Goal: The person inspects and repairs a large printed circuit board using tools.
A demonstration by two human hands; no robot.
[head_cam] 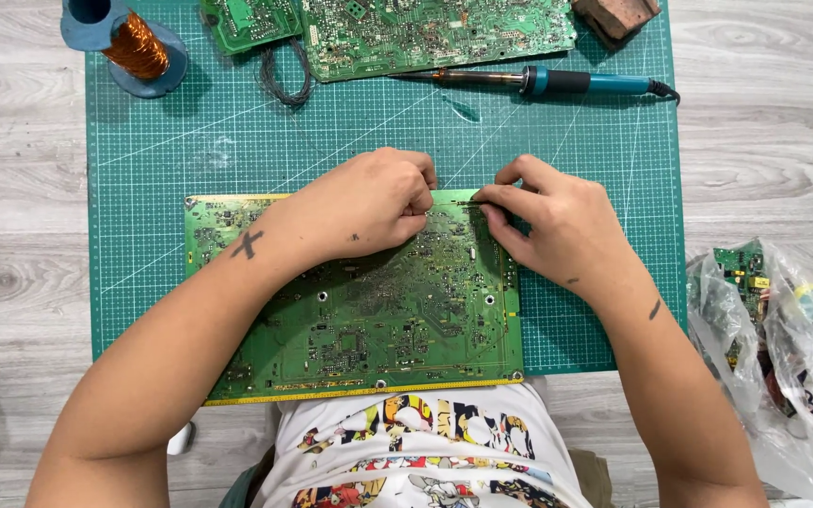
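A large green circuit board (pixel 378 320) lies on a green cutting mat (pixel 190 150) in front of me. My left hand (pixel 369 202) rests on the board's far edge with its fingers curled and pinched together. My right hand (pixel 548 221) rests at the board's far right corner, its thumb and forefinger pinching a small thin dark part (pixel 468 201) at the board's top edge. The two hands' fingertips nearly meet there. What the left fingers pinch is too small to tell.
A blue-handled soldering iron (pixel 543 83) lies across the mat's far side, beside other green circuit boards (pixel 435 33), a coil of grey wire (pixel 284 80) and a copper wire spool on a blue stand (pixel 134 47). A clear plastic bag of parts (pixel 773 339) sits at right.
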